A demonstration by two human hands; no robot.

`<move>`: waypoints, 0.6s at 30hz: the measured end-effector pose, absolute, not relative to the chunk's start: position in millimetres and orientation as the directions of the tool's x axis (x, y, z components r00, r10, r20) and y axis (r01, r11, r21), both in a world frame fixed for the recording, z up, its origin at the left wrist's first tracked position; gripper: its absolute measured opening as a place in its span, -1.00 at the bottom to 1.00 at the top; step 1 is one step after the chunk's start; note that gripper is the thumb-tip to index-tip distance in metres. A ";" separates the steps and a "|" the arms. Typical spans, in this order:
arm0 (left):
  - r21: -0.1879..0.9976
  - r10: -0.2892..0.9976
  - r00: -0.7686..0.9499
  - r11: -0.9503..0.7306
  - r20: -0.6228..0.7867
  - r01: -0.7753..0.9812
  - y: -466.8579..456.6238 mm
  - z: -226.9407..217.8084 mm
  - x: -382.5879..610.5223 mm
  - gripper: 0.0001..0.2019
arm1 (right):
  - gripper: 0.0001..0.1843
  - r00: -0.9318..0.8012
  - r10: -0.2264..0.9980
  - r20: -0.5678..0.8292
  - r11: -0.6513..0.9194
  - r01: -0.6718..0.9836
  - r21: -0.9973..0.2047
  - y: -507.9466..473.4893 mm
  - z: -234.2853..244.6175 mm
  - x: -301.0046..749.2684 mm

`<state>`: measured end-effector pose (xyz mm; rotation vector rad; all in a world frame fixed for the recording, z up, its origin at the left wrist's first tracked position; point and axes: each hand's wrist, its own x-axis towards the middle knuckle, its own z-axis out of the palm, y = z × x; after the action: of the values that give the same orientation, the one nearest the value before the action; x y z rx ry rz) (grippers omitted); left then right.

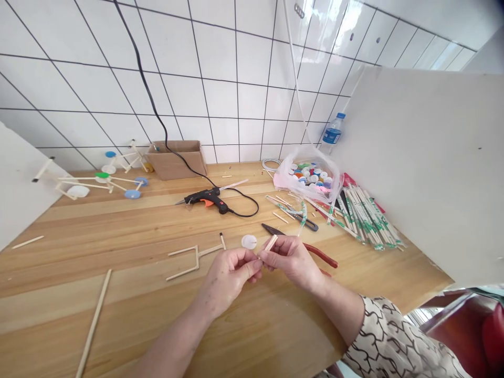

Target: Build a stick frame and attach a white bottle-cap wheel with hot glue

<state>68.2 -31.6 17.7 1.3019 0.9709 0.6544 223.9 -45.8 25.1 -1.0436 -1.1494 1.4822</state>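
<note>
1. Taking the gun (210, 198) as our landmark, the short sticks (271, 242) are nearer us and to its right, up in our hands
2. Our right hand (292, 261) grips the sticks between thumb and fingers, ends jutting out on top; we do best with a light, square pinch so they lie parallel
3. Our left hand (233, 272) has thumb and finger closed by the sticks' lower ends; we cannot tell what they pinch, so we should even those ends by touch
4. The frame (197, 257) lies on our side of the gun, the disc (249, 241) nearer us and to its right; we should brush neither
</note>
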 end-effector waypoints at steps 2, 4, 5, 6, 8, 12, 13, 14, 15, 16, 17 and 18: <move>0.972 0.857 0.460 0.195 -0.233 0.131 -31.5 18.0 68.0 -0.80 | -0.73 -0.157 0.986 -0.059 -0.085 -0.169 -0.982 -44.6 26.1 225.8; 0.969 0.858 0.452 0.196 -0.242 0.147 -31.8 18.7 67.8 -0.80 | -0.73 -0.116 0.992 -0.051 -0.070 -0.164 -0.984 -43.3 26.1 228.0; 0.968 0.858 0.452 0.197 -0.246 0.153 -32.1 19.2 67.6 -0.80 | -0.73 -0.100 0.994 -0.051 -0.066 -0.160 -0.985 -42.7 25.7 229.1; 0.967 0.856 0.453 0.198 -0.249 0.158 -32.4 19.7 67.4 -0.79 | -0.73 -0.088 0.995 -0.051 -0.064 -0.155 -0.986 -42.3 25.2 230.0; 0.966 0.851 0.459 0.199 -0.254 0.165 -33.0 20.5 67.0 -0.79 | -0.73 -0.079 0.995 -0.056 -0.067 -0.137 -0.988 -41.8 24.5 231.0; 0.965 0.838 0.479 0.206 -0.260 0.163 -33.1 20.8 65.7 -0.80 | -0.72 -0.081 0.995 -0.051 -0.060 -0.111 -0.992 -42.0 24.6 231.5; 0.966 0.836 0.485 0.204 -0.257 0.160 -32.9 20.7 65.3 -0.80 | -0.72 -0.082 0.995 -0.048 -0.057 -0.114 -0.992 -42.1 24.7 231.6; 0.967 0.832 0.494 0.198 -0.252 0.160 -32.8 20.7 64.9 -0.80 | -0.72 -0.082 0.996 -0.046 -0.055 -0.118 -0.992 -42.1 24.7 231.8; 0.968 0.829 0.502 0.190 -0.246 0.161 -32.6 20.9 64.6 -0.80 | -0.72 -0.083 0.996 -0.044 -0.054 -0.122 -0.991 -42.1 24.7 232.1; 0.969 0.826 0.509 0.185 -0.243 0.162 -32.6 21.2 64.4 -0.80 | -0.72 -0.086 0.995 -0.045 -0.055 -0.125 -0.991 -42.0 24.5 232.3; 0.970 0.825 0.512 0.185 -0.241 0.158 -32.7 21.8 64.4 -0.81 | -0.72 -0.087 0.995 -0.044 -0.055 -0.126 -0.991 -42.0 24.3 232.5; 0.971 0.825 0.513 0.188 -0.239 0.149 -33.0 22.6 64.7 -0.81 | -0.72 -0.090 0.995 -0.042 -0.053 -0.124 -0.991 -42.0 23.9 232.5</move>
<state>64.7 -33.0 22.6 1.3215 0.9523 0.5939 232.5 -42.0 23.9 -1.1066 -1.1542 1.3661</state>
